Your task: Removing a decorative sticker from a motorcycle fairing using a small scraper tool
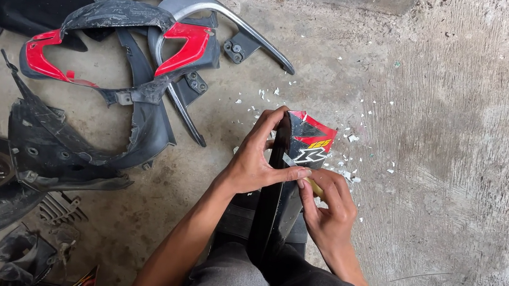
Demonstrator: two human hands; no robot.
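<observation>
Both hands were occupied: the left hand [257, 160] was clamped round the upper edge of a black fairing panel [294, 168] stood upright between the knees, while the right hand [328, 210] was closed on a small yellowish tool [313, 186] pressed against the panel's sticker. White flakes [351, 156] were scattered on the concrete floor [458, 189]; stripped motorcycle bodywork [120, 66] was heaped well apart, to the left.

Soft, even daylight, no glare; faint shadows under the black panel [281, 186]. Sharp around that panel, slight wide-angle bending and darker tones far left of it.
</observation>
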